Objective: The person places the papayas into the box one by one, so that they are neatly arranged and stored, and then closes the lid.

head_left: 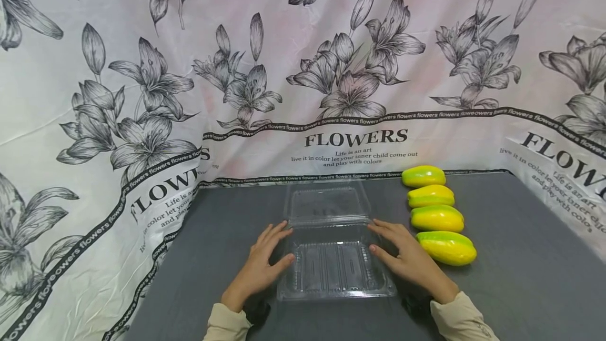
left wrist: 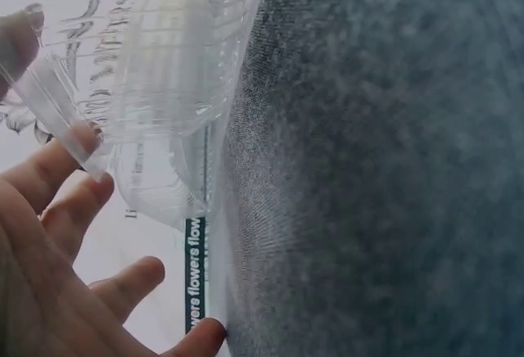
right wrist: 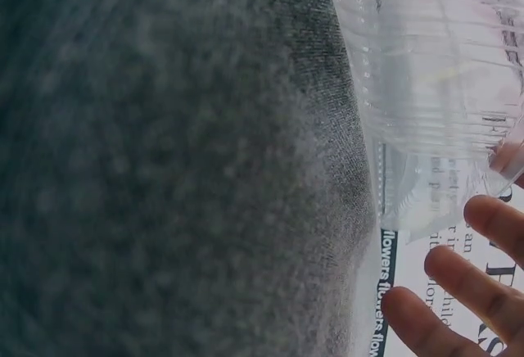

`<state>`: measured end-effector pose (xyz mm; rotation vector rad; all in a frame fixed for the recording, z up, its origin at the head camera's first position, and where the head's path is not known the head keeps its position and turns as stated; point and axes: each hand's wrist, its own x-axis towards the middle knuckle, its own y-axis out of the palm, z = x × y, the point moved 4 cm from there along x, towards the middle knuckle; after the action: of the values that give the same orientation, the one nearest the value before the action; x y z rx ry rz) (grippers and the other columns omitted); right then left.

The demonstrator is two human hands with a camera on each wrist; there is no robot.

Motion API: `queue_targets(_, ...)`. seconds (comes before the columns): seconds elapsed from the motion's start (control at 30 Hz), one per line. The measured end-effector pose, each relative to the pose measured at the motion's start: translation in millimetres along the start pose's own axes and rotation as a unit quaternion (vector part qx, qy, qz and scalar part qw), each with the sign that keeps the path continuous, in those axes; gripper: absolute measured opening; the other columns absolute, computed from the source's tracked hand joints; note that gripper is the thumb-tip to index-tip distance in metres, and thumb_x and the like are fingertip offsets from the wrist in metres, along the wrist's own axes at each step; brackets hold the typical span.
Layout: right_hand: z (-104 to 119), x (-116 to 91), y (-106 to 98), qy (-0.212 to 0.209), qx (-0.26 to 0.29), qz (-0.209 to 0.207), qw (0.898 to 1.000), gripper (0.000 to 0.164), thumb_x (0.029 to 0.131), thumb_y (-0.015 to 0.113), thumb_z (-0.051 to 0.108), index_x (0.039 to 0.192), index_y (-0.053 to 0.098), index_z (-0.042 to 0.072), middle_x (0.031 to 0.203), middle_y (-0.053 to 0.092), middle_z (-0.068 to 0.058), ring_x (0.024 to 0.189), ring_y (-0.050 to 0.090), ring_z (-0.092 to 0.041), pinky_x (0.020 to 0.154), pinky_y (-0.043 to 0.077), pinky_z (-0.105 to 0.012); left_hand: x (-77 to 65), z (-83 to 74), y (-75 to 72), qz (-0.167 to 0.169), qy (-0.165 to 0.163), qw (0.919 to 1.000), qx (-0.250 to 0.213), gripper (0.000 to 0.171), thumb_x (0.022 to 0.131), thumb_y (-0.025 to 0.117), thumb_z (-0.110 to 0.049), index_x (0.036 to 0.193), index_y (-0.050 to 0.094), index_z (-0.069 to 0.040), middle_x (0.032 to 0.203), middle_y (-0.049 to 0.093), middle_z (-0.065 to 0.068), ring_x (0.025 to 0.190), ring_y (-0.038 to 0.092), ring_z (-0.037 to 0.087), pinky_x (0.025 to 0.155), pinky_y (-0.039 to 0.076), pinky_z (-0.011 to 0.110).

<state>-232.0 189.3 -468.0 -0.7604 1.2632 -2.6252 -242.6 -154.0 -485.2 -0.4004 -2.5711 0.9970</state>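
Note:
A clear plastic clamshell container [head_left: 337,294] lies on the grey table with its lid [head_left: 326,204] folded back and nothing inside. At its left side my left hand [head_left: 259,262] touches the rim with thumb and fingertips, the fingers spread. My right hand [head_left: 411,261] is at the opposite side, its thumb and fingertips at the rim. In the left wrist view, the thumb and a finger of the left hand [left wrist: 49,250] meet the container's edge [left wrist: 155,119]. The right wrist view has the right hand [right wrist: 467,291] with extended fingers beside the clear plastic [right wrist: 434,103].
Several yellow-green, elongated fruits [head_left: 446,249], looking like papayas, lie in a column to the right of the container. The grey table [head_left: 516,288] extends to both sides. White cloth [head_left: 265,157] printed with flowers hangs behind and at the sides.

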Motion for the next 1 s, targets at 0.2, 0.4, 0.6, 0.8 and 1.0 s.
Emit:
queue_targets(0.2,-1.3,-0.8,0.9,0.014,0.002,0.009,1.000,0.051,0.099,0.068,0.031,0.144,0.058,0.010,0.153,0.052,-0.017,0.133,0.052,-0.039,0.104,0.046,-0.064,-0.3,1.6,3.2,-0.027,0.022,0.9994,0.003,0.052,0.101,0.062,-0.039,0.148,0.052,-0.019,0.167,0.032,-0.002,0.156,0.019,0.044,0.108,0.018,0.082)
queue_targets(0.4,-3.7,-2.2,3.4,0.029,0.007,0.024,0.999,0.052,0.102,0.062,0.032,0.150,0.051,0.012,0.155,0.049,-0.017,0.134,0.051,-0.040,0.105,0.045,-0.065,-4.4,-1.8,3.4,-0.024,0.055,0.9982,-0.006,0.058,0.097,0.067,-0.036,0.149,0.051,-0.016,0.167,0.033,0.001,0.152,0.027,0.047,0.104,0.024,0.084)
queue_targets(0.6,-6.7,-2.7,4.8,0.043,0.019,0.036,0.998,0.053,0.105,0.057,0.035,0.154,0.046,0.017,0.157,0.047,-0.016,0.139,0.048,-0.043,0.108,0.040,-0.069,-7.7,-2.8,-0.1,0.004,0.093,0.9956,-0.014,0.070,0.094,0.070,-0.035,0.155,0.043,-0.016,0.169,0.029,0.008,0.150,0.034,0.046,0.103,0.029,0.081)
queue_targets(0.8,-7.4,-1.4,4.3,0.056,0.032,0.039,0.997,0.055,0.104,0.057,0.036,0.154,0.045,0.016,0.155,0.048,-0.018,0.140,0.047,-0.044,0.108,0.040,-0.069,-6.7,-2.5,-3.2,0.016,0.103,0.9944,-0.015,0.072,0.094,0.069,-0.040,0.155,0.042,-0.012,0.169,0.028,0.010,0.149,0.035,0.046,0.105,0.030,0.081)
queue_targets(1.0,-6.8,0.5,1.4,0.049,0.033,0.026,0.998,0.055,0.103,0.061,0.031,0.153,0.047,0.013,0.152,0.051,-0.019,0.137,0.050,-0.044,0.103,0.048,-0.065,-4.3,-2.3,-4.8,0.010,0.101,0.9948,-0.004,0.073,0.093,0.070,-0.043,0.154,0.044,-0.013,0.169,0.029,0.007,0.148,0.036,0.046,0.104,0.030,0.081)
